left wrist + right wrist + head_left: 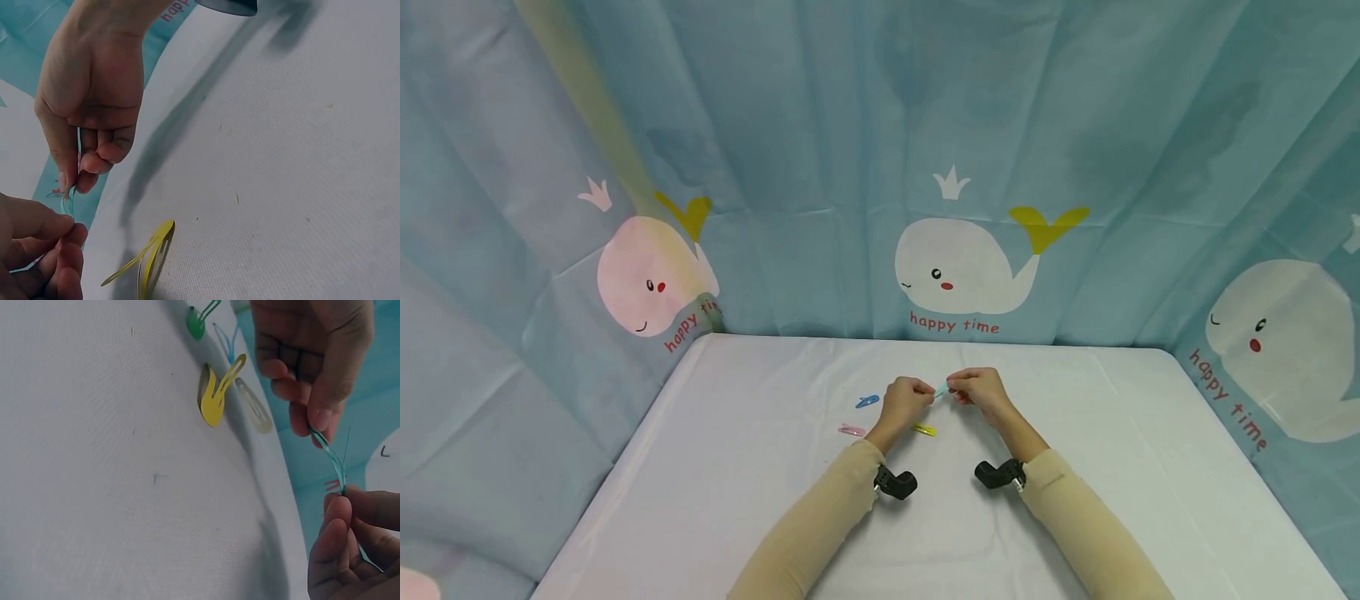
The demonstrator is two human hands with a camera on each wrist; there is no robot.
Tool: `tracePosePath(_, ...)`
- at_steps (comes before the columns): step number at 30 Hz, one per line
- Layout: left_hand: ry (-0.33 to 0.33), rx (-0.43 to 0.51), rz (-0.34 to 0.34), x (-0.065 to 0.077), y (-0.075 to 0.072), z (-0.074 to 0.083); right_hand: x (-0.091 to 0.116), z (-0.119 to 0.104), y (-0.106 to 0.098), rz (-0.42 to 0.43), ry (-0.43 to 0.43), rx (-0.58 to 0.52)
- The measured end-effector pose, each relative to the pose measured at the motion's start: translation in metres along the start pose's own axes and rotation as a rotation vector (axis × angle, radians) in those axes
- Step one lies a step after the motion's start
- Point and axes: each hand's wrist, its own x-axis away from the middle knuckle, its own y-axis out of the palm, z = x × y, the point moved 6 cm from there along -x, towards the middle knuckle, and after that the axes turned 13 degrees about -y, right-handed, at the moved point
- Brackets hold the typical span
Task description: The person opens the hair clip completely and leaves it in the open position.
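A teal snap hair clip point(941, 390) is held up over the white table between both hands. My left hand point(904, 406) pinches one end of it between thumb and fingers. At the other end, the thumb and fingertips of my right hand point(983, 390) pinch it too. The right wrist view shows the clip point(334, 459) with its thin strip standing apart from its body. Fingertips cover both of its ends. Just below the left hand lies a yellow hair clip point(924, 430), its strip raised in the left wrist view.
Left of the left hand, a blue hair clip point(867, 401) and a pink one point(852, 430) lie on the white table point(715, 475). A green clip point(197, 326) appears in the right wrist view. Behind the table hangs a blue curtain point(820, 275) with whale prints.
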Motion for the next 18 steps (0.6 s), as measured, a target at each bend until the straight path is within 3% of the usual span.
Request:
tracePosePath(7, 0.001, -0.098, 0.033, -0.0016, 0.001, 0.0, -0.0055, 0.0042, 0.0044, -0.015, -0.001, 0.058)
tracePosePath(14, -0.053, -0.204, 0.025, -0.0031, 0.0045, -0.0019, -0.0084, 0.0071, 0.0086, -0.037, 0.02, 0.139)
tracePosePath(18, -0.037, -0.25, 0.028, -0.0023, 0.0061, 0.0002, -0.0083, 0.006, 0.0099, -0.042, 0.015, 0.18)
